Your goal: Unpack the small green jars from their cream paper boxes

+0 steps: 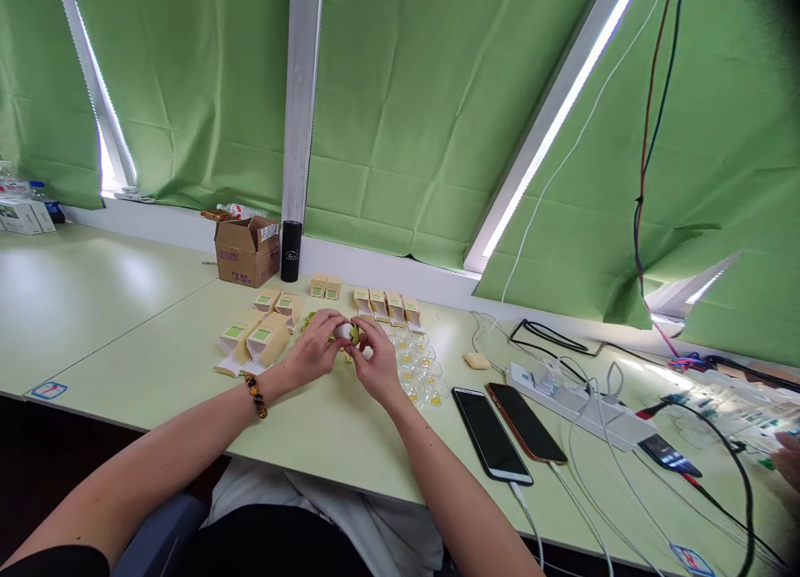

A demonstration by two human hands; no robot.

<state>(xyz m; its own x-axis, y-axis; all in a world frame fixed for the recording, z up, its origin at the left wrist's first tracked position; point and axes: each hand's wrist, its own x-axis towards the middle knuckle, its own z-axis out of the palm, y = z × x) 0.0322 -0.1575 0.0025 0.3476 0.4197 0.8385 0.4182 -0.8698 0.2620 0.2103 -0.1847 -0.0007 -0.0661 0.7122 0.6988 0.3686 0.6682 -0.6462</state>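
Both hands meet over the table in front of me. My left hand and my right hand pinch a small rounded white and green object between their fingertips. Its exact kind does not show. Partly hidden behind my left fingers are more small green pieces. Just right of my right hand, several clear plastic cups with yellow spots stand in rows. Left of my left hand lie open cream cartons with green labels.
Smaller cream boxes line the back. Behind them stand a cardboard box and a black tumbler. On the right are a white-edged phone, an orange-cased phone, a power strip and loose cables. Another person's hand shows at far right.
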